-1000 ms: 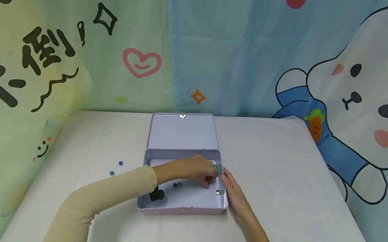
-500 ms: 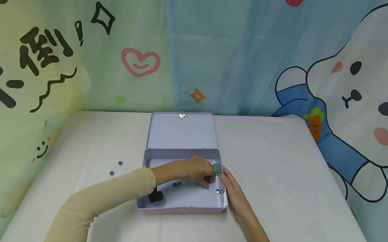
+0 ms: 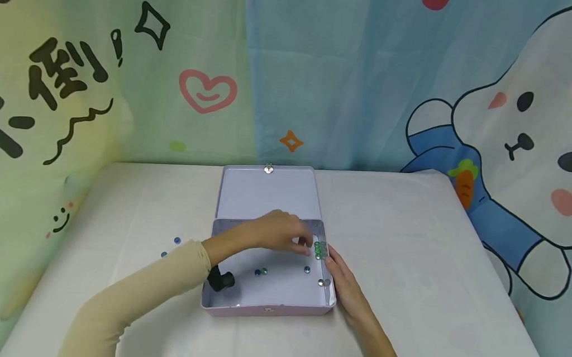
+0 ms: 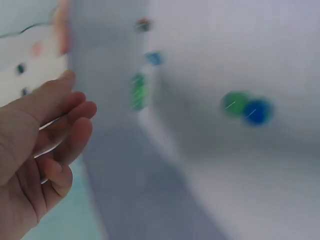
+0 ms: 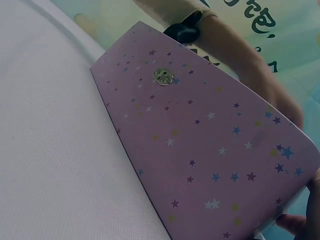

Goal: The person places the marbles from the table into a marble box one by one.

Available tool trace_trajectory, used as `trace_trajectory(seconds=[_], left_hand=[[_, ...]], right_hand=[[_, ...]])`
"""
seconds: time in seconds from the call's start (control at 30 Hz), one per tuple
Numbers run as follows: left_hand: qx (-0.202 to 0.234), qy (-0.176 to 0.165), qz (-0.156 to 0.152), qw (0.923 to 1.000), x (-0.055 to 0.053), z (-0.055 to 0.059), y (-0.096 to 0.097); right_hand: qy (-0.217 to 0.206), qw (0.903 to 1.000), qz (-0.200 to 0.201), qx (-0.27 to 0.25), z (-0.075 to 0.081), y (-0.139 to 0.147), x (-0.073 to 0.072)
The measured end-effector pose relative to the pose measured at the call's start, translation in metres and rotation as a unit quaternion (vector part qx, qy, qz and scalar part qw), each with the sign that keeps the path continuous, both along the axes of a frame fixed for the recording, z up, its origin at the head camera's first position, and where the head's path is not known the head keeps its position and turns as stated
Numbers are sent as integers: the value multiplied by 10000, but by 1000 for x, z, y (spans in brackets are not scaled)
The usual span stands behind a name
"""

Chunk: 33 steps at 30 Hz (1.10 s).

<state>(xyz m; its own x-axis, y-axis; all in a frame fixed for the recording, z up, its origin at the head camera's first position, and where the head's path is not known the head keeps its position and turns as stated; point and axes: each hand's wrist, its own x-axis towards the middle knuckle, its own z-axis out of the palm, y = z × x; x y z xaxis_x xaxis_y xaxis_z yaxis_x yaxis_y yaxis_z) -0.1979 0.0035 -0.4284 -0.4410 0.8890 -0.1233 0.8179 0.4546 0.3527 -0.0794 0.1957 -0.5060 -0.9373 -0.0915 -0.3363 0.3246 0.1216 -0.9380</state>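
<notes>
A shallow pink metal box [image 3: 285, 311] lies with its lid [image 3: 268, 194] folded back; in the right wrist view its star-patterned wall [image 5: 200, 125] shows. My left hand [image 3: 279, 231] hovers over the box's back right part, fingers loosely bent and holding nothing. Below it, a small round blue piece like a glass bead [image 3: 307, 270] lies on the box floor. Several green beads [image 3: 318, 249] line up along the right wall. A green bead [image 4: 235, 103] and a dark blue bead [image 4: 258, 112] lie side by side. My right hand [image 3: 349, 290] rests along the box's right wall.
Outside the box on the left, two blue beads [image 3: 177, 240] lie on the white cloth [image 3: 437, 302]. A silvery bead [image 3: 321, 283] is in the box's front right corner. A printed curtain [image 3: 344, 82] hangs behind the table.
My left hand has lifted up and left from the box's right side, leaving a blue bead visible where its fingertips were. The right hand stays against the box.
</notes>
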Motion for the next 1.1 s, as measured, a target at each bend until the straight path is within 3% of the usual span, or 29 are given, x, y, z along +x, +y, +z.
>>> trace_trajectory(seconds=[0.1, 0.17, 0.3, 0.4, 0.57, 0.77, 0.93, 1.1], left_hand=[[583, -119, 403, 9974, -1, 20, -21], [1008, -247, 772, 9916, 1, 30, -39], [1772, -418, 1497, 9718, 12, 41, -81], [2295, -623, 1956, 9514, 21, 41, -114], [2855, -835, 2719, 9152, 38, 27, -168], [2913, -778, 3796, 8746, 63, -1, -224], [2709, -580, 4302, 8592, 83, -20, -251], [2475, -459, 4655, 8485, 96, -35, -267]], right_hand=[[-10, 10000, -72, 68, -1, -1, 0], [0, 9999, -91, 76, -2, -1, 1], [19, 10000, -76, 32, -4, -3, 3], [-16, 9999, -82, 72, -5, -5, 5], [-26, 9998, -113, 131, -4, -6, 7], [4, 9999, -68, 136, -1, -4, 6], [-53, 9997, -130, 210, 1, -2, 4], [-84, 9996, -141, 227, 0, -1, 2]])
